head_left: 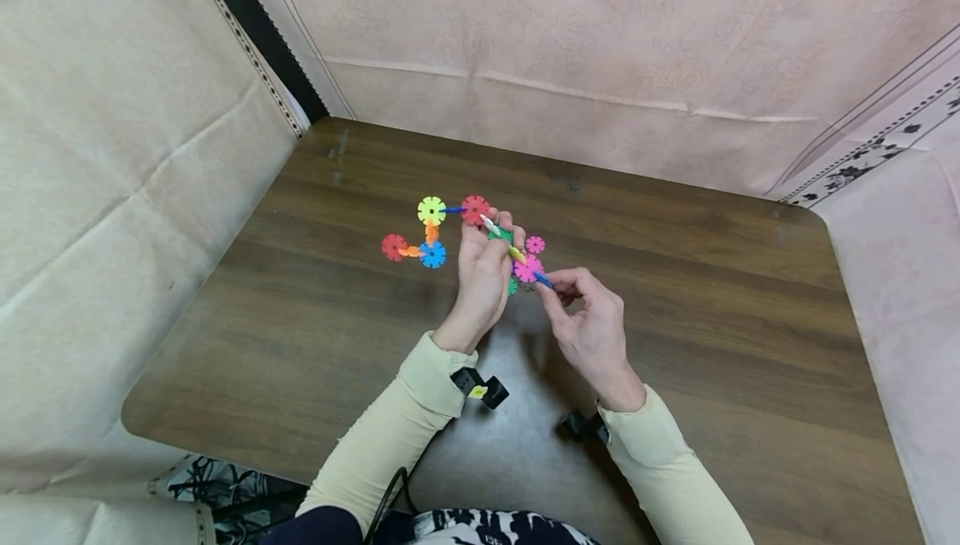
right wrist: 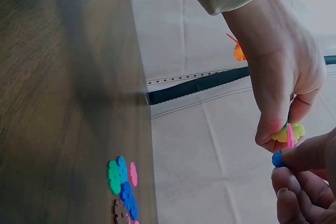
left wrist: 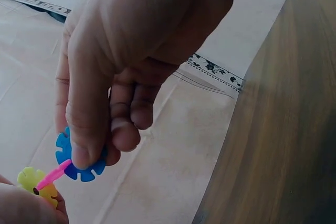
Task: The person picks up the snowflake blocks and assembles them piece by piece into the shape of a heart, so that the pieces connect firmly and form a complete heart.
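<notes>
Flower-shaped plastic discs, notched at their rims, are joined into a bent chain. My left hand pinches the chain at a yellow disc. A pink disc slots into that yellow disc and shows nearly edge-on in the wrist views. At its other side my right hand pinches a blue disc between thumb and finger, right at the pink disc's rim. Beyond the left hand the chain runs through green, white and red discs to a red end disc. Fingers partly hide the green one.
Loose discs lie on the wooden table, among them a green, a brown and a pink one. In the head view the hands partly cover this group. Pale cloth hangs behind the table.
</notes>
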{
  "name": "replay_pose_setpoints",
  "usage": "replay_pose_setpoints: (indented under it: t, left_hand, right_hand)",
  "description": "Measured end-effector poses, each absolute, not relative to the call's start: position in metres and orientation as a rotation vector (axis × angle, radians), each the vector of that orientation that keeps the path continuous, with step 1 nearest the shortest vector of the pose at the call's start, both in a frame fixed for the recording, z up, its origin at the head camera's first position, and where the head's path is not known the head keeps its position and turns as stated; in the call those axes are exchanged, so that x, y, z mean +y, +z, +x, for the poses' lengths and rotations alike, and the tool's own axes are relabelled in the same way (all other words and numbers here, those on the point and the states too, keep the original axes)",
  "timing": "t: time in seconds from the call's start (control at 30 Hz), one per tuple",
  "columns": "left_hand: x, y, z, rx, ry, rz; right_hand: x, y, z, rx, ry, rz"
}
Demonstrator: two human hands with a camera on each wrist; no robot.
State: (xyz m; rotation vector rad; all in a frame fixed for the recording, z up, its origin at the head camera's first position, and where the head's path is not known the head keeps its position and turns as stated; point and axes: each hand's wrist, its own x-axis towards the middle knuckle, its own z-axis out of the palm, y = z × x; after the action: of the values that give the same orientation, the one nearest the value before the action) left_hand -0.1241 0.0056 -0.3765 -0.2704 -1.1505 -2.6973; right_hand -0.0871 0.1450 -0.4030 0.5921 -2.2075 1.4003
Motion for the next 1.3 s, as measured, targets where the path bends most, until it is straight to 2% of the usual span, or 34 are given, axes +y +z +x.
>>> replay_pose_setpoints:
  t: [0.33,0.53,0.93,1.3]
  left_hand:
    - [-0.008,-0.376,-0.127,-1.203,-2.871,-0.212]
    - [-0.013,-0.376,-0.125,-1.199,-2.957,-0.291]
    - [-0.032,-0.370,-0.128,-1.570,-3.022,-0.470]
    - [-0.049,-0.376,-0.133,-1.661,-2.935,-0.156]
  right_hand:
    - [0.142,-0.379,-0.075,-2.267,1.631,0.661]
    - [0.146,-0.372,-0.072,-2.372,1.908,0.635]
    - [0.145,-0.369,-0.068,-2.343,1.735,0.604]
    - [0.143,-0.369,-0.069,-2.234,1.569,0.680]
